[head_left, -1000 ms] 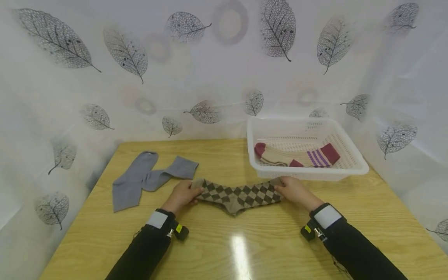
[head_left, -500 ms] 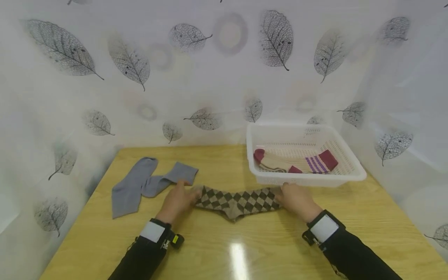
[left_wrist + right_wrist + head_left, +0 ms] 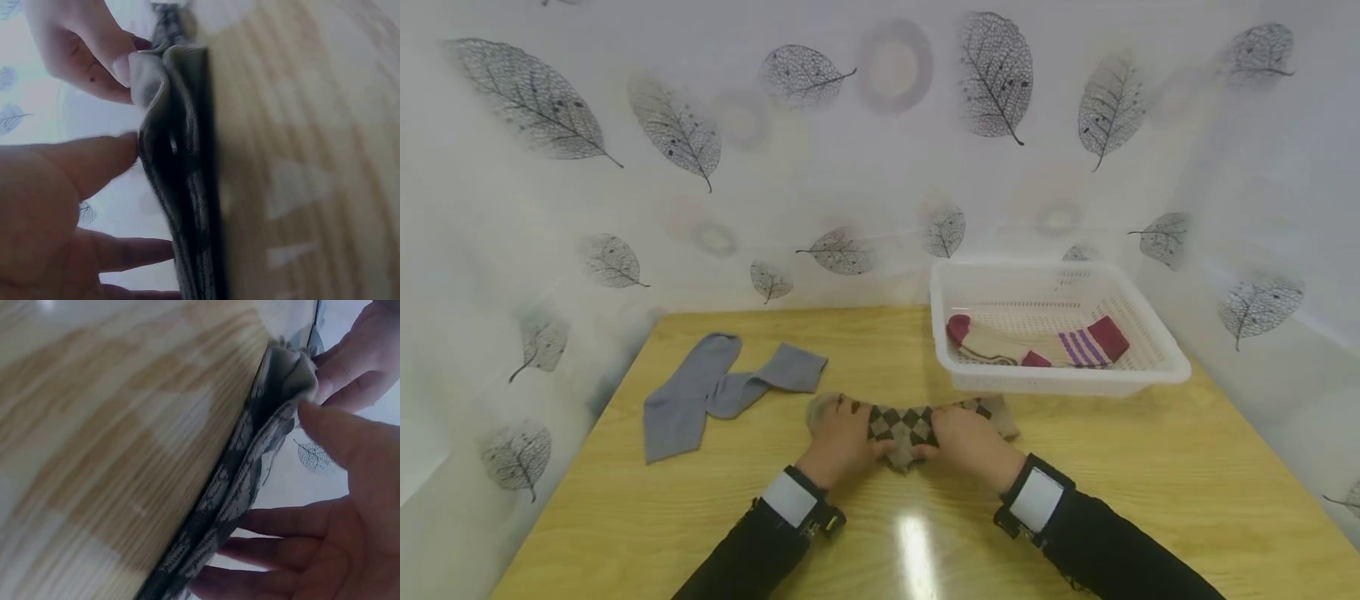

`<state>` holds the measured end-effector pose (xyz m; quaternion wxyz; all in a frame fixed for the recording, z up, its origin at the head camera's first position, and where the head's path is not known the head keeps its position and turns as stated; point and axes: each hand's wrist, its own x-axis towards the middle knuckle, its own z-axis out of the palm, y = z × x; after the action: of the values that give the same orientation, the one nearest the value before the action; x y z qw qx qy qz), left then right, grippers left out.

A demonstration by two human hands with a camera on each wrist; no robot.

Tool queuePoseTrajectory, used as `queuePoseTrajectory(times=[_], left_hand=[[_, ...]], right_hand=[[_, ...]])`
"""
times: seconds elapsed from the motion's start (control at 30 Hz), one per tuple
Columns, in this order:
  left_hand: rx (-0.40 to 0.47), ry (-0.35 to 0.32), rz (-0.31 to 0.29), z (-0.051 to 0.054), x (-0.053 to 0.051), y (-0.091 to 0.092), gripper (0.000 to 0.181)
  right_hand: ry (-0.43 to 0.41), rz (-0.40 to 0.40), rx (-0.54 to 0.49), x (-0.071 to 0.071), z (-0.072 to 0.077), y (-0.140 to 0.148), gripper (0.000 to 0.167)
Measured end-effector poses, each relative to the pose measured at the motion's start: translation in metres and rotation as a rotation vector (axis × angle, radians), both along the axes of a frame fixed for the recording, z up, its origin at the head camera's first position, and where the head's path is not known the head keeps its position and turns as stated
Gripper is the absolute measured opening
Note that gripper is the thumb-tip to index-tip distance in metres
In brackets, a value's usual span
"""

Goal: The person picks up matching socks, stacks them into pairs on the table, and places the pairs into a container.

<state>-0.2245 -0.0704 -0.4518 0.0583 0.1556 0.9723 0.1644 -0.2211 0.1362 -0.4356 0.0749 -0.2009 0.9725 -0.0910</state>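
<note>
A beige sock (image 3: 903, 451) with dark diamonds lies flat across the table in the head view, its heel toward the person. My left hand (image 3: 841, 442) rests on its left half, and my right hand (image 3: 973, 442) is on the right half, close to the heel. In the left wrist view, the left hand (image 3: 56, 194) touches the edge of the layered sock fabric (image 3: 178, 187) with extended fingers. Seen from the right wrist, the right hand (image 3: 350, 506) lies against the fabric (image 3: 234, 481) with its fingers fairly straight. Palms cover parts of the pattern.
Grey socks (image 3: 681, 400) lie crossed at the left of the wooden table (image 3: 700, 517). At the back right stands a white plastic basket (image 3: 1067, 382), holding cream socks (image 3: 1000, 340) with maroon ends and purple stripes. A leaf-print curtain (image 3: 880, 175) hangs behind.
Both hands have let go of the sock's two ends and moved inward, onto its middle part. The sock stays in about the same place on the table.
</note>
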Motion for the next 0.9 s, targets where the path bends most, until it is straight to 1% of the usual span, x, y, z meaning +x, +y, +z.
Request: queuePoseTrajectory(times=[0.07,0.17,0.23,0.33,0.4,0.47,0.6,0.67,0.73,0.8,0.9], left_hand=[[-0.011,-0.011,-0.026,-0.002,0.001,0.0,0.083],[0.021,-0.01,-0.057,-0.001,0.002,-0.004,0.09],[0.048,-0.007,-0.076,-0.001,0.002,-0.007,0.089],[0.078,-0.015,-0.082,-0.003,0.003,-0.01,0.078],[0.086,-0.006,-0.077,-0.006,0.004,-0.009,0.07],[0.062,0.011,-0.066,-0.009,0.004,-0.007,0.067],[-0.017,0.068,-0.052,-0.014,0.003,-0.001,0.069],[-0.032,0.082,-0.045,-0.015,0.003,-0.001,0.07],[-0.02,0.085,-0.039,-0.014,0.002,-0.002,0.07],[0.013,0.083,-0.037,-0.014,0.001,-0.004,0.07],[0.06,0.063,-0.034,-0.013,-0.002,-0.007,0.069]], right_hand=[[-0.037,0.002,-0.002,0.001,-0.001,-0.001,0.056],[-0.045,-0.007,-0.022,0.002,-0.001,-0.001,0.06],[-0.037,-0.008,-0.023,0.002,-0.003,-0.001,0.062],[-0.017,-0.01,-0.009,0.004,-0.008,-0.003,0.064],[-0.001,-0.012,0.014,0.006,-0.013,-0.006,0.067],[0.019,-0.02,0.033,0.007,-0.014,-0.007,0.067],[0.055,-0.034,0.042,0.008,-0.017,-0.007,0.071],[0.062,-0.04,0.037,0.007,-0.019,-0.006,0.074],[0.06,-0.044,0.03,0.006,-0.021,-0.004,0.078],[0.047,-0.046,0.027,0.005,-0.021,-0.003,0.079],[0.044,-0.053,0.016,0.006,-0.02,-0.003,0.078]])
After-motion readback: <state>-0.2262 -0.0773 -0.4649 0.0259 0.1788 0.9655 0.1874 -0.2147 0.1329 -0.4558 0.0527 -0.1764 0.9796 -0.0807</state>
